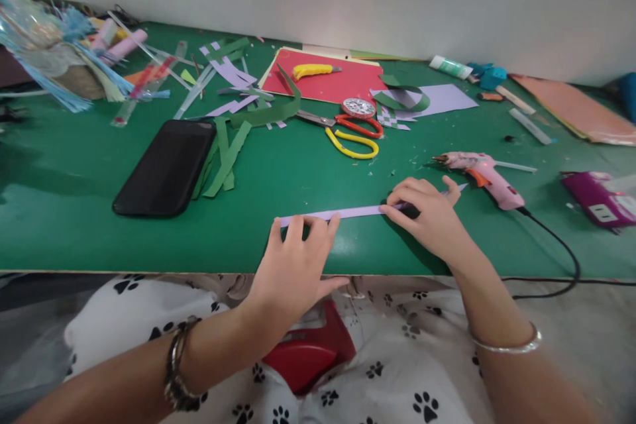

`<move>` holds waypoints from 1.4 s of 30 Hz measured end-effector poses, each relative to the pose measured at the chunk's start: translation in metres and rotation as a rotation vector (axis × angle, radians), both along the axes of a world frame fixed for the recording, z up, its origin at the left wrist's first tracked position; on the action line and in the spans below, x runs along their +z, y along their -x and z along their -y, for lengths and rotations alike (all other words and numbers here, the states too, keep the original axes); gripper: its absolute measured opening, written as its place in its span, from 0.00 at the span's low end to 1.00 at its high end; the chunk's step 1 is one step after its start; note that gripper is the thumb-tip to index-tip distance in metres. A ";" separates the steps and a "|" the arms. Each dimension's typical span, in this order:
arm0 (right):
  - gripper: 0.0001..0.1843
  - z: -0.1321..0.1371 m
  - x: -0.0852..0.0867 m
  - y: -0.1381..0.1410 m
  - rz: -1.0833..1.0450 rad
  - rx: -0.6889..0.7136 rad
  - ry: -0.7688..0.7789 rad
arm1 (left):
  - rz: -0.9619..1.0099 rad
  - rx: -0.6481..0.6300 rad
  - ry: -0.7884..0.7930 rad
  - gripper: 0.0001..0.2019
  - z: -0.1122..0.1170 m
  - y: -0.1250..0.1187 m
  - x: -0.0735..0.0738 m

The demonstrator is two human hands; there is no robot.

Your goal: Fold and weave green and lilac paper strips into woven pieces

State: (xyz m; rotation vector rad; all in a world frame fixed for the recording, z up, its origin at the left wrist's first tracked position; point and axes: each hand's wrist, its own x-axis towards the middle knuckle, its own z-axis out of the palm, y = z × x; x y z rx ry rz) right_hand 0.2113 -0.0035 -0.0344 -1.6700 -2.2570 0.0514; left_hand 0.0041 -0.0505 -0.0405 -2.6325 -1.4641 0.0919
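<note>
A narrow lilac paper strip (360, 212) lies across the green table near its front edge. My left hand (297, 262) rests its spread fingertips along the strip's left part, thumb apart and out toward the table edge. My right hand (428, 215) pinches the strip between thumb and fingers farther right. The strip's pointed right end shows beyond that hand; the stretch beneath the palm is hidden. Above and between the hands lie scissors (354, 139) with one red and one yellow handle. Right of my right hand is a pink glue gun (484, 175).
A black phone (163, 169) and green paper strips (227, 162) lie left. Behind are red paper sheets (318, 89), a yellow cutter (314, 71) and woven paper pieces (392, 119). A purple power socket (599, 199) sits right; the glue gun's black cord (571, 258) runs over the front edge.
</note>
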 end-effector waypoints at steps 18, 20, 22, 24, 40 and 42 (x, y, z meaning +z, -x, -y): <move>0.13 -0.001 0.005 0.003 0.154 0.029 -0.079 | 0.008 0.014 0.040 0.37 -0.002 -0.002 0.005; 0.13 -0.001 0.005 0.003 0.154 0.031 -0.080 | 0.024 0.006 0.028 0.37 -0.002 -0.001 0.004; 0.13 -0.001 0.004 0.003 0.149 0.027 -0.078 | 0.051 -0.034 0.003 0.37 -0.003 -0.001 0.003; 0.12 -0.001 0.003 0.002 0.141 0.024 -0.079 | 0.100 -0.078 -0.024 0.37 -0.004 0.000 0.001; 0.12 0.016 -0.003 0.056 0.048 0.225 -0.110 | 0.291 -0.103 0.057 0.11 -0.029 0.014 0.007; 0.11 0.015 -0.003 0.051 0.035 0.246 -0.079 | 0.290 -0.071 0.103 0.11 -0.029 0.015 0.007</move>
